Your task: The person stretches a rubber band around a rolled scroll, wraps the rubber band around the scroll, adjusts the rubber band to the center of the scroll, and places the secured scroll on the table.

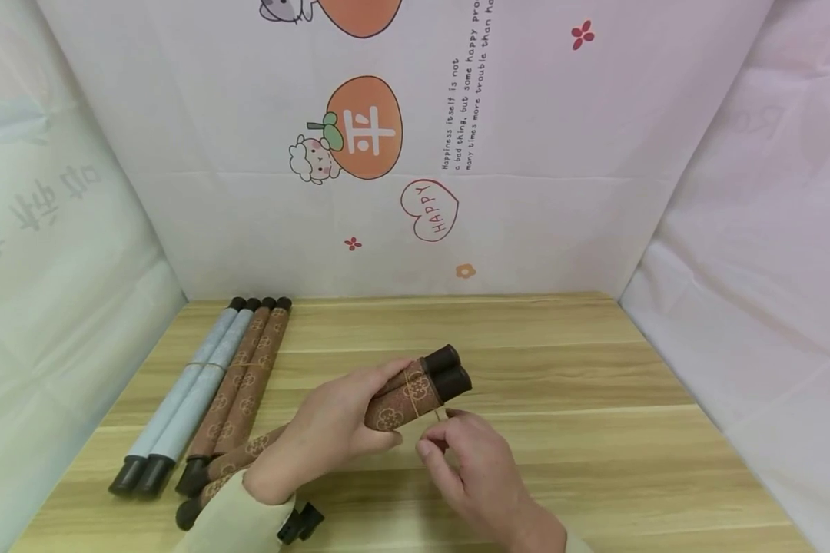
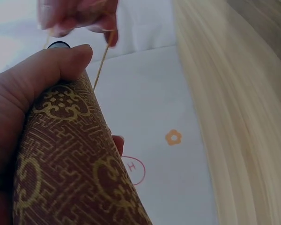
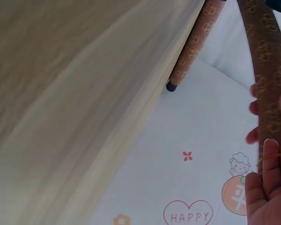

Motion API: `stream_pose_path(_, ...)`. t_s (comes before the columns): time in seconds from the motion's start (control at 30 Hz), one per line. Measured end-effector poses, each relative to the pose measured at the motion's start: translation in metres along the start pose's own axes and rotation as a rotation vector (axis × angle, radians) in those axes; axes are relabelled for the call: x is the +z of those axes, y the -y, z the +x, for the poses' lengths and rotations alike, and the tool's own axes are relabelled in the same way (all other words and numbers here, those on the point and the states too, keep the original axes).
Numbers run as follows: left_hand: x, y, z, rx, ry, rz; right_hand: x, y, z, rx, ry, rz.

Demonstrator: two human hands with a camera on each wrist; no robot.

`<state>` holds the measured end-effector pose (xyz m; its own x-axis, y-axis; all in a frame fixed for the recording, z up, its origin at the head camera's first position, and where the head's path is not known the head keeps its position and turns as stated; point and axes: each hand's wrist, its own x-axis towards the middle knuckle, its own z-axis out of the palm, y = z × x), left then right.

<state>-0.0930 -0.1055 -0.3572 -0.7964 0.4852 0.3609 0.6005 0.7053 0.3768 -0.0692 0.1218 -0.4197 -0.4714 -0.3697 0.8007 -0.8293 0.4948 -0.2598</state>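
My left hand [image 1: 325, 422] grips a pair of brown, flower-patterned scrolls [image 1: 394, 413] with black end caps, tilted so their far ends rise off the table. A thin yellowish rubber band [image 2: 102, 65] loops round the pair near the far end. The right hand [image 1: 477, 468] holds part of that band with its fingers, stretching it away from the scrolls in the left wrist view. In the right wrist view the band crosses the fingers, close beside the brown scroll [image 3: 267, 61]. The thumb of my left hand lies along the scroll in the left wrist view.
On the left of the wooden table [image 1: 560, 361] lie two pale blue scrolls [image 1: 173, 407] banded together, with two brown scrolls [image 1: 245, 388] beside them. The held pair's near ends overlap these brown ones. White printed cloth [image 1: 526, 215] walls the back and sides.
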Motion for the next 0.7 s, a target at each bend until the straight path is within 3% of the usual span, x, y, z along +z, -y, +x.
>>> stream_pose_path(0.13,-0.005,-0.003,0.000,-0.001,0.006,-0.050,-0.001,-0.002,-0.002,0.034,0.042,-0.012)
stream_pose_path(0.33,-0.006,-0.003,0.001,-0.024,-0.019,-0.014,-0.001,0.003,-0.006,-0.036,0.047,-0.030)
stream_pose_path(0.53,-0.001,0.001,0.003,-0.064,-0.018,0.053,-0.004,0.012,0.005,-0.217,-0.106,0.039)
stream_pose_path(0.7,0.003,0.001,0.004,-0.057,-0.026,0.069,-0.008,0.016,0.020,-0.345,-0.210,0.150)
